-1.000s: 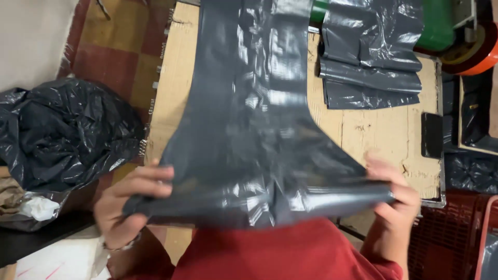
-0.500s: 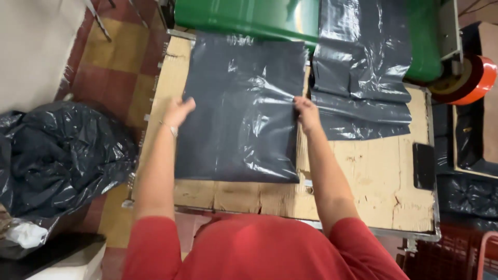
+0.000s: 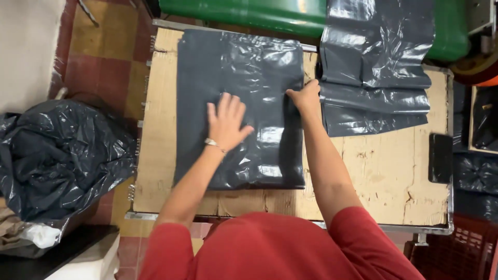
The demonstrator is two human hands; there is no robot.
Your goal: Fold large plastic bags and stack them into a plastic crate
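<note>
A dark grey plastic bag (image 3: 254, 67) lies flat on a worn wooden table (image 3: 378, 171). My left hand (image 3: 227, 120) rests palm down on the middle of the bag, fingers spread. My right hand (image 3: 305, 96) pinches the bag's right edge near its upper part. A stack of similar grey bags (image 3: 376, 72) lies to the right, partly draped over a green bin (image 3: 249, 13) at the table's far side.
A large crumpled black plastic sack (image 3: 57, 155) sits on the tiled floor at the left. A dark flat phone-like object (image 3: 441, 158) lies near the table's right edge. A red crate (image 3: 456, 249) stands at the lower right. More dark bags (image 3: 477, 176) lie beyond the right edge.
The bag was held up in front of me, then laid flat on the table. My left hand has slid from the bag's left edge to its middle; my right hand stays at the right edge.
</note>
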